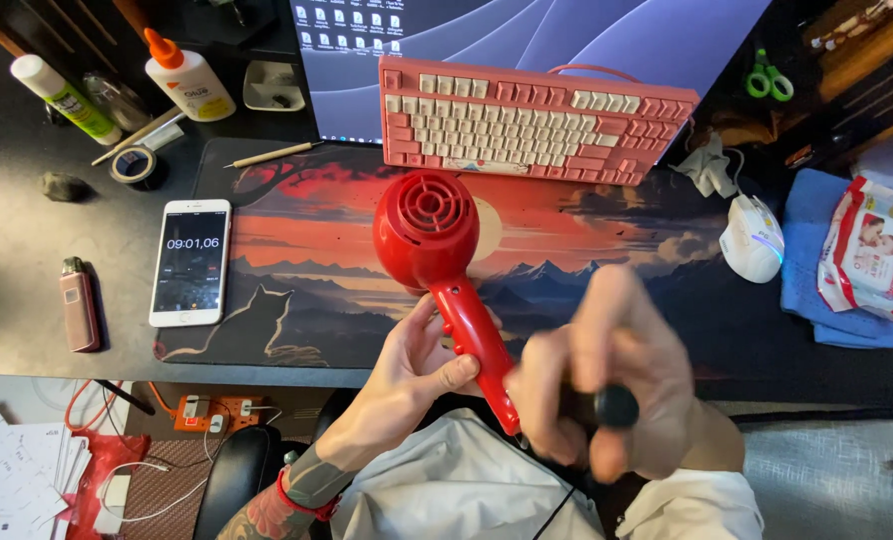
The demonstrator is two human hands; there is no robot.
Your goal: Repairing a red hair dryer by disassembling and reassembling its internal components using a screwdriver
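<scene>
The red hair dryer point(437, 260) hangs above the bench point(27, 250), its handle gripped by the left hand point(417, 365). The blurred right hand point(607, 385) has its fingers closed on a dark tool point(615, 407) at the handle's end. A slip could gouge the plastic or nick the left thumb.

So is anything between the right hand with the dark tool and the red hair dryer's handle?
Nothing visible. The left hand grips the red hair dryer by its handle, thumb across the front. The blurred right hand holds a dark-handled tool right beside the handle's lower end; the tool's tip is hidden.
</scene>
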